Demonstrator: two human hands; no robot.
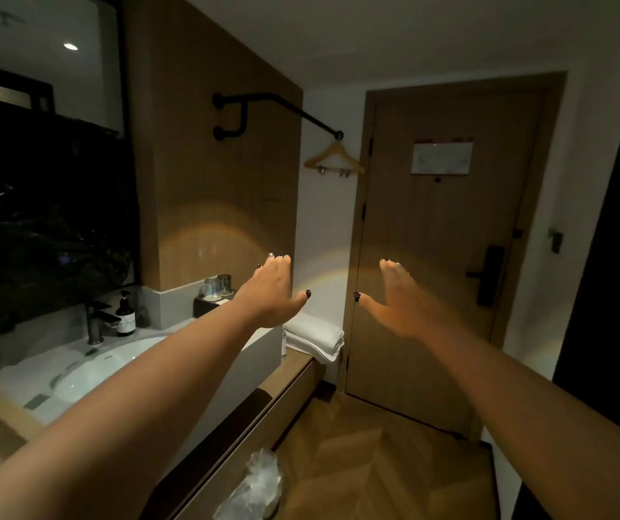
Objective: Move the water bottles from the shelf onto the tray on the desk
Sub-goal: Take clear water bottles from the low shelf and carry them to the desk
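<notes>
Both hands, left hand [272, 290] and right hand [404, 300], stretch forward, flat, empty.

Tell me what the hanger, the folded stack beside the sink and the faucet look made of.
Hanger: pale wood with visible grain, metal clips.
Folded stack: white cloth, soft layered folds, probably towels.
Faucet: metal, seemingly brushed grey; dim light leaves the finish uncertain.

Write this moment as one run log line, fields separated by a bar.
left hand: open, empty, raised | right hand: open, empty, raised | water bottles: none clearly seen | ahead: door, folded towels
</notes>
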